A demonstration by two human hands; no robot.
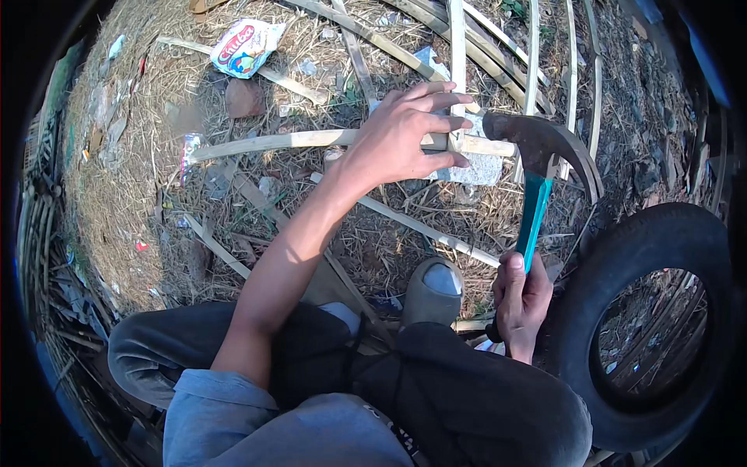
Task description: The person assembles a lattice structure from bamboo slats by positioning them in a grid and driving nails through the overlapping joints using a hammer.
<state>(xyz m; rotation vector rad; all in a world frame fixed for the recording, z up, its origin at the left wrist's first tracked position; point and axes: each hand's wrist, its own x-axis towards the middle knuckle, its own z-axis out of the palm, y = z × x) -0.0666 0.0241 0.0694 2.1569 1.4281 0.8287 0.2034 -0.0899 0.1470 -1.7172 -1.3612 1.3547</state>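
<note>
Bamboo strip (311,139) lies level above the straw ground (140,194), gripped by the left hand (408,140) right beside the curved blade (545,144). Right hand (520,300) clasps the teal handle (533,222). A slip could cut those fingers.

rusty metal blade (537,140) (matt), smooth bamboo strip (311,140)

The left hand (408,136) reaches forward on a straight arm, fingers curled in a grasp, while the right hand (520,300) is fisted close to the knee
</note>
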